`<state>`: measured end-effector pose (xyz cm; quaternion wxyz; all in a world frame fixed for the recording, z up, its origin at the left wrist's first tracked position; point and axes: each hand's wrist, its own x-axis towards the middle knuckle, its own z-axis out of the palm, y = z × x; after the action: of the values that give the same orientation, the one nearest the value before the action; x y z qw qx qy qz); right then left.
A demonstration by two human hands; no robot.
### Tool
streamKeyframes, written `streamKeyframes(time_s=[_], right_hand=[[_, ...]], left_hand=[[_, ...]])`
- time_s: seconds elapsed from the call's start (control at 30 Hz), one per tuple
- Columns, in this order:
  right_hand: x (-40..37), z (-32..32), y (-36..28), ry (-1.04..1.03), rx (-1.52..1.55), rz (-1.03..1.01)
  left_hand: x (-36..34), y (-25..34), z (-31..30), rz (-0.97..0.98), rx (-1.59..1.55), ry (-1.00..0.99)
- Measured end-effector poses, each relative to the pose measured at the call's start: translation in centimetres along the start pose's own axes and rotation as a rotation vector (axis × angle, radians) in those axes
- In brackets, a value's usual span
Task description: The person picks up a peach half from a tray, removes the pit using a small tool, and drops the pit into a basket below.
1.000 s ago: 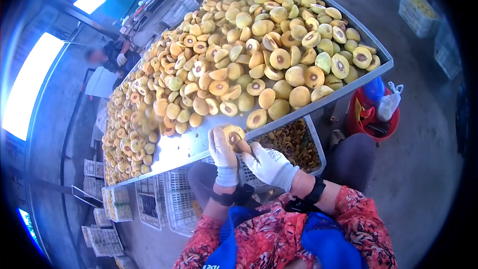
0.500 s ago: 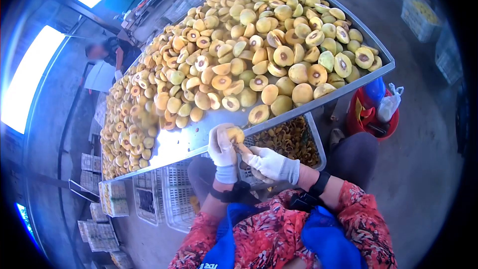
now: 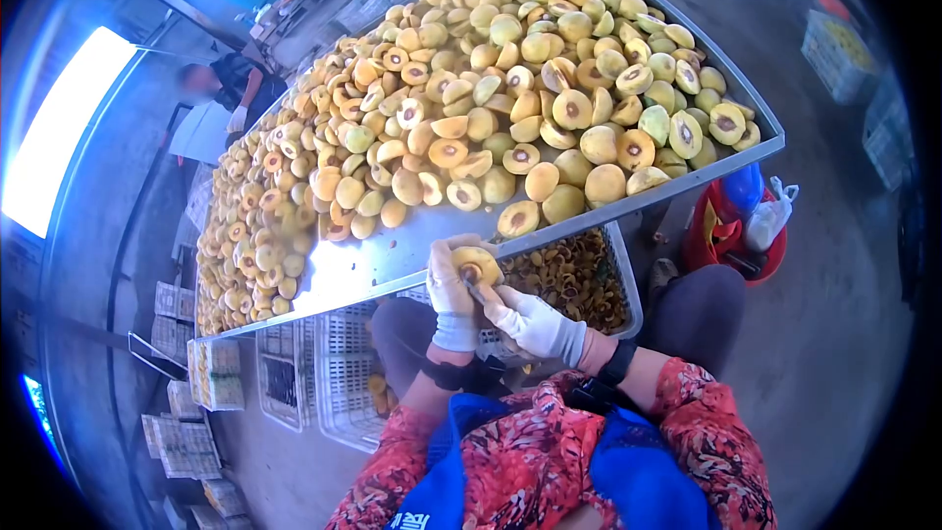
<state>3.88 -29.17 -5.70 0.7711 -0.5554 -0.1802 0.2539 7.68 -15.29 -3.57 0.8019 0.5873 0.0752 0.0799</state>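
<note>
My left hand, in a white glove, is closed around a yellow peach half just below the tray's near edge. The cut face, with its brown centre, is turned up. My right hand, also gloved, is closed on a slim tan-handled tool whose tip meets the middle of the cut face. Its working end is too small to make out. Beyond my hands, a metal tray carries a heap of peach halves. Beneath them a crate of brown-yellow scraps is partly hidden.
White plastic crates stand below the tray on the left. A red bucket with bags stands at the right. More crates lie on the floor at far right. Another person is at the tray's far left side.
The peach half has turned, so its cut face now shows more. The tool tip is now at its centre. The view has shifted slightly.
</note>
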Motion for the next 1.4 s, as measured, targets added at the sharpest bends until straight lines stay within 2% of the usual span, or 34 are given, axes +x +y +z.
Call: streamKeyframes(time_s=[0.03,0.07,0.1,0.13,0.17,0.23,0.27,0.33,0.4,0.43,0.47,0.53,0.57,0.6,0.67,0.7,0.73,0.8,0.87,0.9,0.93,1.0,1.07,1.1,1.13,1.17,1.27,1.33,1.37,1.4], right_hand=[[0.5,-0.1,1.5,0.065,-0.255,-0.261],[1.1,0.0,2.2,0.06,-0.256,-0.262],[1.5,0.1,2.9,0.096,-0.28,-0.36],[1.8,0.1,3.5,0.135,-0.304,-0.458],[1.3,-0.2,1.8,0.13,-0.304,-0.456],[0.2,-1.5,-3.2,-0.294,0.485,0.485],[0.4,-1.2,-3.1,-0.274,0.559,0.561],[0.3,-1.1,-2.9,-0.325,0.629,0.533],[0.1,0.4,-1.3,-0.225,0.431,0.349],[0.0,0.4,-0.4,-0.197,0.251,0.226],[0.2,0.7,0.8,-0.201,0.25,0.224],[0.6,1.2,2.8,0.068,-0.494,-0.446],[-0.5,0.7,0.1,-0.108,-0.619,-0.054],[-0.6,0.7,0.6,-0.107,-0.619,-0.055],[-0.7,0.9,3.5,0.008,-0.547,0.07],[-0.4,1.6,6.9,0.182,-0.186,0.171],[-0.4,1.1,6.4,0.193,-0.179,0.166],[-0.8,-0.2,3.7,0.206,0.337,0.732],[-1.2,0.1,0.8,0.214,0.379,0.696],[-1.2,0.3,0.1,0.22,0.353,0.642],[-1.3,0.3,-0.4,0.224,0.323,0.587],[-1.3,0.4,-0.8,0.231,0.298,0.564],[-1.4,0.6,-0.4,0.363,0.187,0.359],[-1.1,0.4,0.9,0.37,0.186,0.357],[-0.6,-0.1,3.0,0.432,0.051,0.227],[-0.3,-0.6,3.9,0.493,-0.085,0.094],[-0.9,-1.8,1.9,0.604,-0.131,0.097],[-1.1,-2.5,0.4,0.632,-0.137,0.095],[-1.0,-2.9,0.0,0.628,-0.137,0.135],[-0.9,-3.2,-0.3,0.623,-0.137,0.174]], left_hand=[[-0.2,0.1,0.0,-0.017,-0.015,0.018],[-0.3,0.2,0.0,-0.035,-0.03,0.037],[-0.3,0.3,-0.3,-0.032,-0.031,0.04],[-0.1,0.4,-0.8,0.056,0.107,0.001],[-0.1,0.5,-1.3,0.142,0.245,-0.035],[-0.1,0.7,-1.8,0.184,0.312,-0.104],[-0.1,0.8,-2.1,0.225,0.379,-0.18],[-0.2,1.0,-2.3,0.185,0.362,-0.204],[-0.5,0.9,-1.6,-0.063,0.038,-0.043],[-0.9,1.1,-1.4,-0.116,-0.041,-0.049],[-0.8,0.8,-1.8,-0.112,-0.04,-0.047],[-0.7,-0.1,-2.9,-0.303,-0.247,0.07],[-0.8,0.6,-2.9,-0.335,-0.156,0.128],[-0.3,0.4,-4.3,-0.311,-0.21,0.111],[-0.4,2.1,-6.6,-0.11,-0.029,0.212],[0.2,3.2,-8.7,-0.005,0.156,0.347],[0.8,4.4,-11.0,0.104,0.341,0.48],[0.2,7.6,-13.6,0.295,1.083,0.552],[0.3,9.1,-14.2,0.486,1.439,0.518],[0.6,9.1,-13.3,0.352,1.35,0.506],[1.3,8.5,-12.2,0.352,1.349,0.501],[3.0,7.1,-9.4,0.091,1.237,0.132],[4.8,4.8,-4.3,0.018,1.488,-0.095],[6.5,3.1,-1.9,-0.081,1.649,-0.187],[7.7,1.6,0.1,-0.182,1.804,-0.284],[8.0,0.7,1.7,-0.175,1.801,-0.292],[8.5,-0.8,4.6,-0.182,1.761,-0.347],[8.3,-1.8,4.6,-0.152,1.568,-0.169],[7.8,-2.2,4.2,-0.039,1.442,-0.101],[7.7,-2.3,3.8,-0.038,1.445,-0.104]])
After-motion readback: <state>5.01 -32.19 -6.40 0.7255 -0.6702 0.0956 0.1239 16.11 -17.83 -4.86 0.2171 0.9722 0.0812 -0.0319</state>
